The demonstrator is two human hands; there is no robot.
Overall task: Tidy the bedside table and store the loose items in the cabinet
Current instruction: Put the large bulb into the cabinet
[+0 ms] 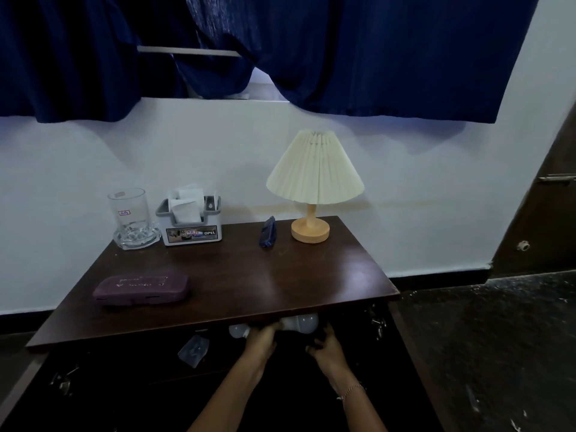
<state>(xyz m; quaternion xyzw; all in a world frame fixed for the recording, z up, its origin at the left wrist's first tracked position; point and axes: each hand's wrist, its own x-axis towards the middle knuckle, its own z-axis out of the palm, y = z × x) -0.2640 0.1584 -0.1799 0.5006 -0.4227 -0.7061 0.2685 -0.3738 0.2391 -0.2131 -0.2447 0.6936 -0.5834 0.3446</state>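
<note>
The dark wooden bedside table point(237, 275) carries a purple case point(141, 290) at front left, a glass mug point(132, 218), a grey tissue holder point(190, 224), a small blue object point(268, 232) and a pleated lamp point(314, 182). Below the tabletop the cabinet point(218, 385) stands open and dark. Inside, my left hand point(260, 339) grips a white light bulb point(300, 322) just under the table's front edge. A second bulb point(238, 331) lies to its left. My right hand point(327, 349) hovers beside the held bulb with fingers curled; whether it touches anything is unclear.
A clear plastic wrapper point(193, 350) lies in the cabinet at left. The cabinet doors point(402, 338) swing out on both sides. Blue curtains point(374, 57) hang above the white wall. A dark wooden door point(545, 213) stands at right, over a dark speckled floor point(498, 338).
</note>
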